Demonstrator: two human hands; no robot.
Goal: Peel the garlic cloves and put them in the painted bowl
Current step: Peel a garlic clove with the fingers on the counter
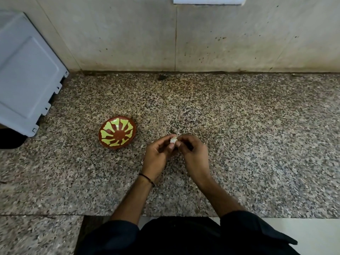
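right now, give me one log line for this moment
step: peeling | left hand: pinches garlic clove | right hand: pinches it too | painted bowl: on counter, no cloves inside

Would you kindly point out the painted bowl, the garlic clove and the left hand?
painted bowl [107, 134]: head view, patterned inner wall.
garlic clove [173, 140]: head view, its visible white surface.
left hand [156, 153]: head view, middle of the hand.

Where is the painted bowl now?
Head view: the brown, yellow-painted bowl sits on the speckled stone counter, left of the left hand pinching the garlic clove.
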